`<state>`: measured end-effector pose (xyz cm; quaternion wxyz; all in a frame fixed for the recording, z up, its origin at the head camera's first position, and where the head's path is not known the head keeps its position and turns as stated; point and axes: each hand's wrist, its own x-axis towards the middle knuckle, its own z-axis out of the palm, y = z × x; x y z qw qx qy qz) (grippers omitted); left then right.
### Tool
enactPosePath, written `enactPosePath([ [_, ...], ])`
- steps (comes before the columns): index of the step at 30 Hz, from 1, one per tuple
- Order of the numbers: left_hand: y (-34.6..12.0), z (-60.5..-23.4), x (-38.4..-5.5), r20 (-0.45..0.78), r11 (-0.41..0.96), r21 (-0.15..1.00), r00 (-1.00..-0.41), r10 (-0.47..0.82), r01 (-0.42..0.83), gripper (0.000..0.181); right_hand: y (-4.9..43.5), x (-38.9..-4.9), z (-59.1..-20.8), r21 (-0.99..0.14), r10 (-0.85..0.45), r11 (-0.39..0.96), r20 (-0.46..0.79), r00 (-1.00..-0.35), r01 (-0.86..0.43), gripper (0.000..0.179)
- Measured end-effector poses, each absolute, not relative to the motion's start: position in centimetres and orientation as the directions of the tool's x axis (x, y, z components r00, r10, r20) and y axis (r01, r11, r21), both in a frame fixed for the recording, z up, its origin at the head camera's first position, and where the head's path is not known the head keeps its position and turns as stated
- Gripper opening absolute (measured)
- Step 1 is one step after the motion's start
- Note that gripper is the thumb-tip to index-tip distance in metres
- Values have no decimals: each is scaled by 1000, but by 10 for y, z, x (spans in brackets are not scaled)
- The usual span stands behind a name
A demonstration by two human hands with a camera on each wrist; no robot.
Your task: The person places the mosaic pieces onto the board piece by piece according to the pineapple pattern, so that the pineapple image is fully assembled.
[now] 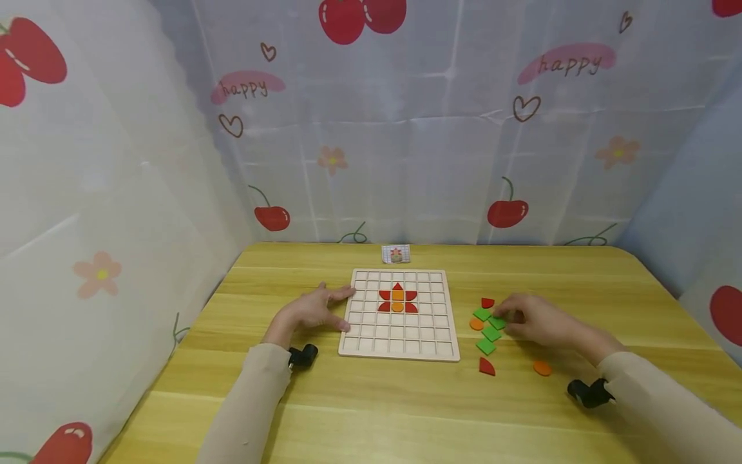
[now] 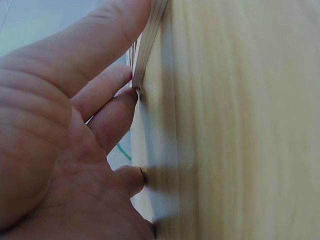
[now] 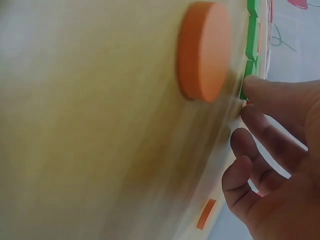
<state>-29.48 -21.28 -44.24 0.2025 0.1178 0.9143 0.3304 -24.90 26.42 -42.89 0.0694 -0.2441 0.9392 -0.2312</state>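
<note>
A pale wooden grid board (image 1: pixel 371 338) lies flat on the table. On it red pieces (image 1: pixel 385 307), an orange square (image 1: pixel 397 295) and an orange disc (image 1: pixel 397 307) form a flower-like pattern. My left hand (image 1: pixel 313 309) rests at the board's left edge, fingers spread and thumb touching the rim. To the board's right, my right hand (image 1: pixel 536 320) pinches a green square tile (image 1: pixel 497 323) among other green tiles (image 1: pixel 485 347). In the right wrist view the thumb (image 3: pixel 257 90) meets the tile's side; the tile appears still down among the others.
Near the green tiles lie red quarter-circle pieces (image 1: pixel 487 367) and an orange disc (image 1: pixel 476 324). Another orange disc (image 1: pixel 542 368) is closer to me, below the right hand. A small printed pattern card (image 1: pixel 396 254) lies behind the board. A cherry-print curtain (image 1: pixel 377 180) encloses the table.
</note>
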Motion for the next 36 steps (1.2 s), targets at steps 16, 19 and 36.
enactPosePath([
  [16, -213, -444, -294, -285, 745, 662, -890, 355, 85, 89, 279, -243, -434, -463, -482, 782, -25, -876, -417, 30],
  [19, -212, -442, -294, -290, 749, 657, -890, 352, 82, 88, 279, -243, -433, -467, -486, 779, -26, -874, -419, 31],
  [36, -212, -445, -295, -294, 753, 654, -893, 340, 72, 88, 294, -224, -433, -484, -465, 772, 11, -885, -412, 28],
])
